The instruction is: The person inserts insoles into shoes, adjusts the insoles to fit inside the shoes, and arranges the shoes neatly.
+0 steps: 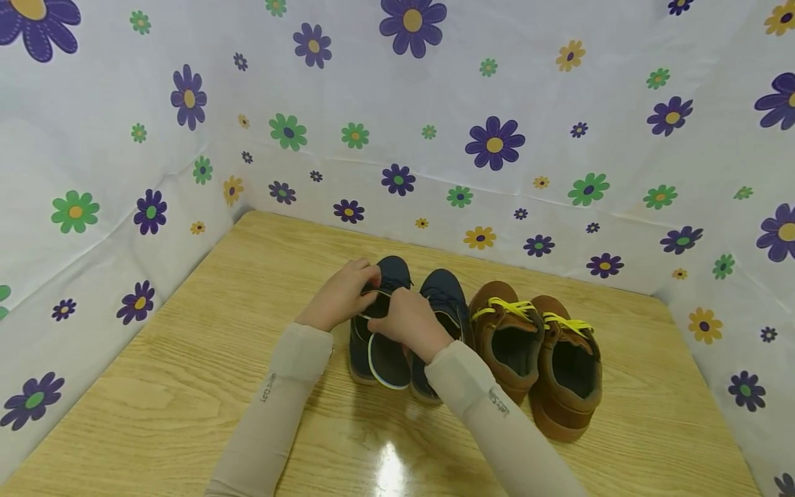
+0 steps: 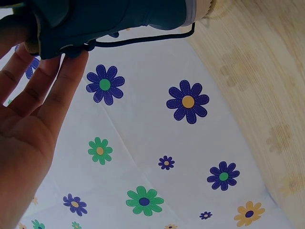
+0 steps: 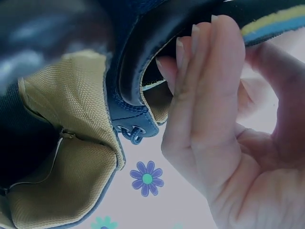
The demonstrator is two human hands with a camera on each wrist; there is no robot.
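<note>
A pair of navy lace-up shoes stands in the middle of the table, toes away from me. My left hand (image 1: 335, 298) grips the left navy shoe (image 1: 394, 268) by its upper near the opening; the left wrist view shows the fingers against its laced edge. A dark insole (image 1: 390, 364) with a pale edge slants out of that shoe's opening, heel end toward me. Thumb and fingers of my right hand (image 1: 411, 322) pinch it, and in the right wrist view its edge shows yellow and blue stripes. The front of the insole is hidden inside the shoe. Beside it stands the right navy shoe (image 1: 442, 284).
To the right stand two brown shoes with yellow laces, one brown shoe (image 1: 497, 293) close against the navy pair and another brown shoe (image 1: 564, 407) farther right. A flower-patterned cloth (image 1: 373, 76) borders the wooden table (image 1: 186, 359) at the back and both sides.
</note>
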